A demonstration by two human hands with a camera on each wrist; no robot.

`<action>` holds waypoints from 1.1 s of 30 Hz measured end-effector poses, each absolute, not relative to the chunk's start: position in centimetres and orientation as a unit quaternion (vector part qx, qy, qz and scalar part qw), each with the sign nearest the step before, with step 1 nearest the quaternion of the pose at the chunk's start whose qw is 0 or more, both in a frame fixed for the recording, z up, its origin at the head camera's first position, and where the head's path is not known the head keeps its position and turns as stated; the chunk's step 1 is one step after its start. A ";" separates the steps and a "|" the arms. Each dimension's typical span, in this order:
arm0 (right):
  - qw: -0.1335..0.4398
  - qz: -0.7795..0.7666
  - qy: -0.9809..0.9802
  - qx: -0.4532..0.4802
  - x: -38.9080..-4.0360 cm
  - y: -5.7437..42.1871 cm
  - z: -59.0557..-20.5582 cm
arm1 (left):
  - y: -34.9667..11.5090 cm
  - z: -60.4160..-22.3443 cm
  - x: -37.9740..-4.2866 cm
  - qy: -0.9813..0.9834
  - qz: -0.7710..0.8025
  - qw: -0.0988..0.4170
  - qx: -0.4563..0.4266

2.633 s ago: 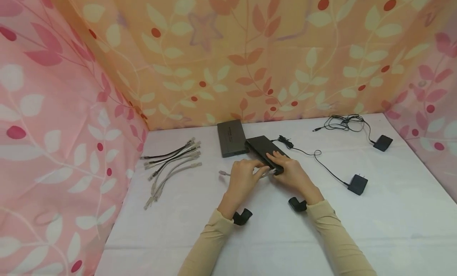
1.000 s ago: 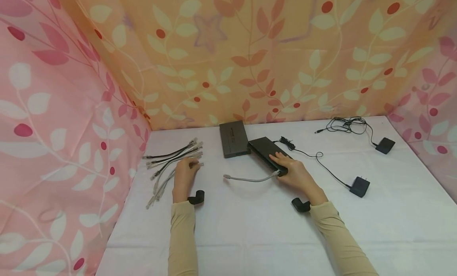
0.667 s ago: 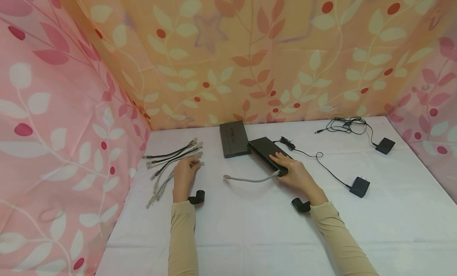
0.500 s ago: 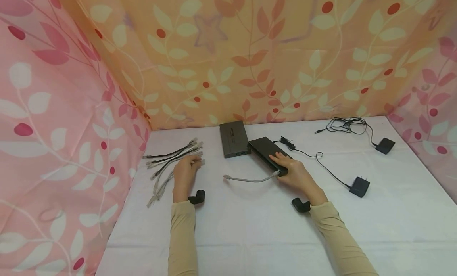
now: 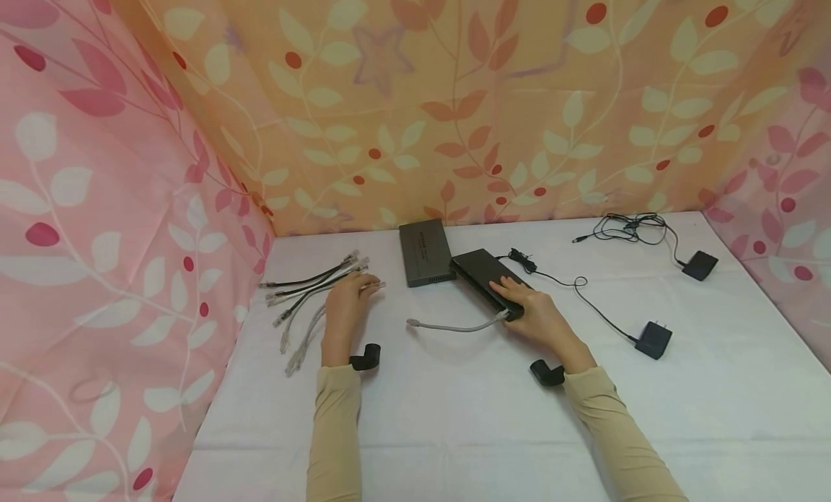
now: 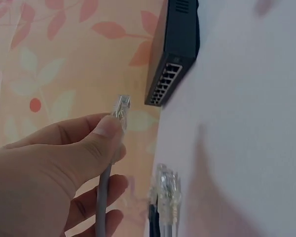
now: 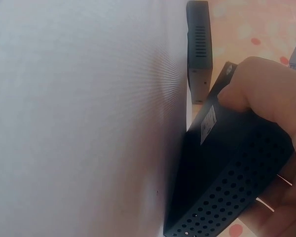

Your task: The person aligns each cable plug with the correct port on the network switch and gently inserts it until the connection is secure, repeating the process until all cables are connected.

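Left hand (image 6: pixel 44 173) pinches 1 grey patch cable (image 6: pixel 104 197) near its plug; loose neighbours (image 5: pixel 305 289) beside it could snag. Right hand (image 5: pixel 535 316) grips the black switch (image 5: pixel 485 275).

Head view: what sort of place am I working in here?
Probably a small staged tabletop booth for network-gear work, not a real office. Leaf-print fabric walls enclose a white-covered table; on it lie short patch cables, two black network switches and power adapters.

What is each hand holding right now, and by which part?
The left hand pinches a grey patch cable just behind its clear plug. The right hand grips the near end of the black switch.
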State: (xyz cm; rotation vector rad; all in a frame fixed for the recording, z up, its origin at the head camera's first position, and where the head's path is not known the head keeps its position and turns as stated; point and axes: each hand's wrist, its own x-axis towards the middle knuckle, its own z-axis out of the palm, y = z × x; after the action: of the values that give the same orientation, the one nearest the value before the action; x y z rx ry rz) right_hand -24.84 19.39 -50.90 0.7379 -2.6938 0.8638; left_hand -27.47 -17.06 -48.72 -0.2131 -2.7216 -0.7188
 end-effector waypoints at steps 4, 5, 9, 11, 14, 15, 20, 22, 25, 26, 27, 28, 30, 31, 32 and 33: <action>0.109 0.296 -0.915 0.253 -24.8 19.4 -50.9 | -16.2 -48.1 -27.4 -0.949 -0.244 0.174 -0.096; 0.109 0.297 -0.914 0.253 -24.8 19.4 -50.9 | -16.0 -47.9 -27.4 -0.948 -0.243 0.178 -0.101; 0.110 0.295 -0.914 0.255 -24.9 19.5 -50.9 | -15.0 -47.5 -27.2 -0.946 -0.246 0.179 -0.113; 0.110 0.292 -0.915 0.256 -24.9 19.5 -50.9 | -14.5 -47.4 -27.2 -0.945 -0.251 0.174 -0.116; 0.110 0.291 -0.915 0.257 -24.9 19.5 -50.9 | -13.8 -47.3 -27.2 -0.944 -0.258 0.163 -0.123; 0.110 0.291 -0.915 0.258 -24.9 19.5 -51.0 | -13.6 -47.3 -27.2 -0.944 -0.260 0.159 -0.126; 0.107 0.291 -0.915 0.257 -24.9 19.5 -51.0 | -12.2 -46.9 -26.7 -0.938 -0.281 0.138 -0.147; 0.106 0.290 -0.916 0.257 -24.9 19.5 -51.0 | -11.7 -46.7 -26.5 -0.935 -0.293 0.126 -0.154; 0.107 0.291 -0.915 0.258 -24.9 19.4 -51.0 | -10.8 -46.5 -26.3 -0.931 -0.311 0.105 -0.160; 0.107 0.291 -0.915 0.258 -24.9 19.4 -51.0 | -10.6 -46.4 -26.2 -0.929 -0.316 0.098 -0.163; 0.106 0.291 -0.915 0.257 -24.9 19.4 -51.0 | -10.3 -46.4 -26.2 -0.929 -0.319 0.094 -0.164; 0.105 0.292 -0.915 0.257 -24.9 19.4 -51.0 | -10.0 -46.3 -26.1 -0.928 -0.321 0.089 -0.166; 0.104 0.291 -0.916 0.256 -24.9 19.4 -51.0 | -9.4 -46.1 -25.9 -0.926 -0.325 0.083 -0.173; 0.103 0.292 -0.916 0.255 -24.9 19.4 -51.1 | -9.2 -46.1 -25.8 -0.926 -0.322 0.082 -0.177; 0.101 0.292 -0.916 0.254 -24.9 19.5 -51.1 | -8.9 -46.0 -25.7 -0.926 -0.320 0.082 -0.183; 0.100 0.293 -0.916 0.254 -24.9 19.5 -51.1 | -8.6 -46.0 -25.6 -0.927 -0.316 0.082 -0.187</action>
State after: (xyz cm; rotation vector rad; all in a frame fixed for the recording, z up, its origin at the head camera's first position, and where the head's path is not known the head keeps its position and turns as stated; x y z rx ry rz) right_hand -24.89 19.46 -51.09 0.7503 -2.7083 0.8652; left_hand -25.64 -8.62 -46.05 -0.5586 -2.7685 -0.9427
